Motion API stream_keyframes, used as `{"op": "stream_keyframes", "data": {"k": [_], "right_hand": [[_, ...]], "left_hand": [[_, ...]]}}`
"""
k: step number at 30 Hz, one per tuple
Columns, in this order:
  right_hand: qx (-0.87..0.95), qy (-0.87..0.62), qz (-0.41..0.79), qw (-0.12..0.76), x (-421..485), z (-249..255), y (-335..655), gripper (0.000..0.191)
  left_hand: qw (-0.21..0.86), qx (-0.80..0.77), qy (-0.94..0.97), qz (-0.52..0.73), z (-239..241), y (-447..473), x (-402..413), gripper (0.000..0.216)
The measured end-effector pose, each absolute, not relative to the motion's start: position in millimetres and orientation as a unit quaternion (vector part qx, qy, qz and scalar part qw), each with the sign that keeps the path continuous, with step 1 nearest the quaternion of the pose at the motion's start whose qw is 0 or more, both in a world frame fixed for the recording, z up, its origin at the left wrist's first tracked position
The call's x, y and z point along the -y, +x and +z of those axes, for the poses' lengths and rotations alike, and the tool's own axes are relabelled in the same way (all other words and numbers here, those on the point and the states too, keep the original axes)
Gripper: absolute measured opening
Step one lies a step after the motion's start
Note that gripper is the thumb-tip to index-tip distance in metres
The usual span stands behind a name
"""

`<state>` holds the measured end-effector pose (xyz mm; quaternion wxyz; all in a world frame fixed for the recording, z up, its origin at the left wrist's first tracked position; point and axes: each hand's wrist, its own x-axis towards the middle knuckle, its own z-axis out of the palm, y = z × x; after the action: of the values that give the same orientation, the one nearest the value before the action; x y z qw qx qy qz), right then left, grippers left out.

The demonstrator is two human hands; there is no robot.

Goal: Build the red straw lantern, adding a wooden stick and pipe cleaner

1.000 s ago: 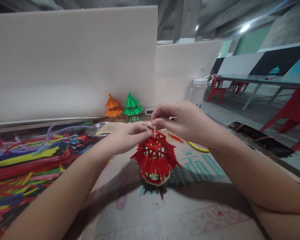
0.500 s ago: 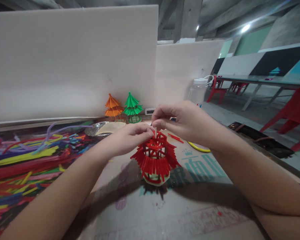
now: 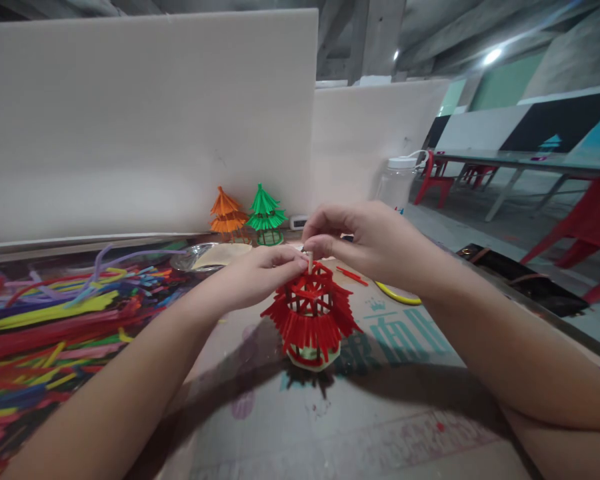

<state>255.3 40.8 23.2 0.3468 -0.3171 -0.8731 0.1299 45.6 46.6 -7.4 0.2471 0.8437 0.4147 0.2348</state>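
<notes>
A red pipe-cleaner pagoda model (image 3: 314,327) stands upright on the table, with two fringed roof tiers, dark posts and a pale octagonal base. From the middle of its open top rises a short pale stick (image 3: 310,260). My left hand (image 3: 260,273) is closed at the top left, thumb and fingers pinching the upper edge beside the stick. Above the stick, my right hand (image 3: 350,233) is curled with thumb and forefinger together. What those fingertips hold is too small and partly hidden to make out.
Loose colourful pipe cleaners (image 3: 55,333) cover the left side. Behind stand an orange pagoda (image 3: 225,213) and a green pagoda (image 3: 265,213) before a white board (image 3: 145,133). A clear bottle (image 3: 395,187), red pipe-cleaner pieces (image 3: 352,276) and a yellow-rimmed item (image 3: 399,295) lie to the right.
My right fingertips have shifted very slightly at the top of the stick, and a little more of the stick shows. The pagoda and my left hand stay nearly still.
</notes>
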Motion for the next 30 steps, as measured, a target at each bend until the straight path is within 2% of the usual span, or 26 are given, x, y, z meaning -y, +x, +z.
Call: {"op": "stream_keyframes", "data": {"k": [4, 10, 30], "right_hand": [[0.866, -0.303, 0.174, 0.358, -42.8, 23.8, 259.3, 0.028], [0.882, -0.316, 0.190, 0.294, -41.6, 27.2, 257.0, 0.021], [0.892, -0.319, 0.171, 0.272, -44.8, 25.3, 252.5, 0.022]], "left_hand": [[0.249, -0.418, 0.842, 0.235, -7.9, 45.6, -45.9, 0.037], [0.229, -0.420, 0.846, 0.233, -6.9, 45.7, -46.5, 0.035], [0.248, -0.394, 0.858, 0.220, -6.9, 42.8, -49.7, 0.034]]}}
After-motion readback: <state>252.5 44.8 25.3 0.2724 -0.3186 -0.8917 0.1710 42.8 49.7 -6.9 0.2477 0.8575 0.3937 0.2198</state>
